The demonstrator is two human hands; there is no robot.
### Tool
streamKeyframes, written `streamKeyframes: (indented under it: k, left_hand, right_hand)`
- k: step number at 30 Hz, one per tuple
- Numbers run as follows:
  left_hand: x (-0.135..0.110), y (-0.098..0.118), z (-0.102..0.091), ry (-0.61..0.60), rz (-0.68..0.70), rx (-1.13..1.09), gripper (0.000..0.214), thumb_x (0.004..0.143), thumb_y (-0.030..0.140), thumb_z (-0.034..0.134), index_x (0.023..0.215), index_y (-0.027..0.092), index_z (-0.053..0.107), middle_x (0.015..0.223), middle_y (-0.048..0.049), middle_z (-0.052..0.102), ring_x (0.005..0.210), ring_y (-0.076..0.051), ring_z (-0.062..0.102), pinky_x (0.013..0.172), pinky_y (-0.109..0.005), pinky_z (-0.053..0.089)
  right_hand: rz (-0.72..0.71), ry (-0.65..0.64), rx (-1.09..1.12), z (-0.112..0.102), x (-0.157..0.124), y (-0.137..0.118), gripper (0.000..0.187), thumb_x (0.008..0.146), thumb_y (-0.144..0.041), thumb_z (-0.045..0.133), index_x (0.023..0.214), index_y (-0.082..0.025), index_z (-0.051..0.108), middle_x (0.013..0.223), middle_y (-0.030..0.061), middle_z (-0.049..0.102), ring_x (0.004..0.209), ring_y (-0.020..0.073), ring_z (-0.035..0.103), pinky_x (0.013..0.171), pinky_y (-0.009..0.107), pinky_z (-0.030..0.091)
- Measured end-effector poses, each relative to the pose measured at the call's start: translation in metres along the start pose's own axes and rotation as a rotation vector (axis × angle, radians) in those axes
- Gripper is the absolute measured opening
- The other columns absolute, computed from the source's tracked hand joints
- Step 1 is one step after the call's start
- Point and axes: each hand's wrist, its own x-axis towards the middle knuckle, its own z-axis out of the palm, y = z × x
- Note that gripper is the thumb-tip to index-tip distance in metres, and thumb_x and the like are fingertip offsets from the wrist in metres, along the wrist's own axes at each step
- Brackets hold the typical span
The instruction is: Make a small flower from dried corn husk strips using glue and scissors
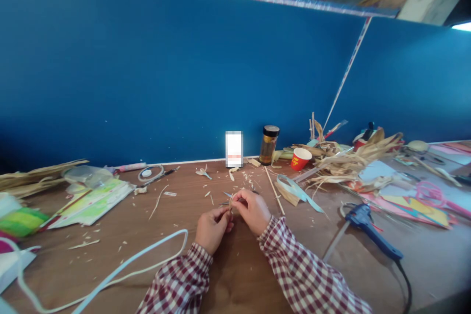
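Both hands meet over the middle of the brown table (235, 265), fingertips pinched close together. My left hand (212, 229) is closed on a small, thin, straw-coloured piece; its kind is too small to make out. From the right, my right hand (253, 210) pinches the upper part of the same piece, thumb against forefinger. Just beyond the fingers lies something thin and metallic, partly hidden by the hands. Pale husk scraps (231, 175) are scattered past them, and a thin stick (274, 190) lies right of my right hand.
A blue glue gun (373, 230) lies at right, its cord trailing forward. Dried corn husks (362, 157), a red paper cup (300, 159) and a dark-lidded jar (269, 146) stand or lie at the back. A white cable (140, 255) loops at left. A blue partition (184, 68) rises behind.
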Motion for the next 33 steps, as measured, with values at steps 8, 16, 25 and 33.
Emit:
streamKeyframes:
  k: [8, 16, 25, 33]
  left_hand:
    - [-0.001, 0.001, 0.000, -0.007, 0.031, 0.072, 0.025, 0.066, 0.039, 0.058, 0.063, 0.015, 0.066, 0.055, -0.0027, 0.062, 0.048, -0.014, 0.057, 0.047, -0.023, 0.046]
    - [0.001, -0.002, -0.001, -0.022, 0.041, 0.131, 0.029, 0.070, 0.041, 0.053, 0.066, 0.014, 0.062, 0.056, -0.0007, 0.060, 0.050, -0.013, 0.057, 0.048, -0.023, 0.046]
    - [-0.002, 0.004, 0.002, 0.035, 0.006, 0.050, 0.031, 0.068, 0.042, 0.055, 0.079, 0.014, 0.064, 0.059, -0.0005, 0.062, 0.047, -0.012, 0.056, 0.045, -0.022, 0.045]
    - [-0.001, 0.001, 0.001, 0.040, 0.063, 0.023, 0.031, 0.069, 0.041, 0.054, 0.082, 0.013, 0.063, 0.062, -0.0018, 0.063, 0.043, -0.010, 0.053, 0.042, -0.020, 0.044]
  right_hand:
    - [-0.031, -0.002, -0.070, 0.000, 0.000, -0.001, 0.005, 0.077, -0.024, 0.052, 0.076, -0.021, 0.056, 0.077, -0.0010, 0.061, 0.068, 0.0120, 0.054, 0.065, 0.022, 0.039]
    - [-0.051, 0.023, -0.068, 0.000, -0.002, -0.002, 0.005, 0.076, -0.023, 0.052, 0.075, -0.020, 0.057, 0.075, -0.0006, 0.059, 0.067, 0.0117, 0.053, 0.064, 0.023, 0.039]
    - [-0.002, -0.013, 0.256, 0.004, -0.002, -0.006, 0.013, 0.072, -0.021, 0.054, 0.085, -0.021, 0.049, 0.081, -0.0009, 0.058, 0.067, 0.0117, 0.057, 0.062, 0.023, 0.045]
    - [0.075, 0.010, 0.462, 0.007, -0.002, -0.010, 0.023, 0.072, -0.020, 0.054, 0.089, -0.021, 0.039, 0.074, -0.0012, 0.061, 0.066, 0.0135, 0.059, 0.062, 0.026, 0.046]
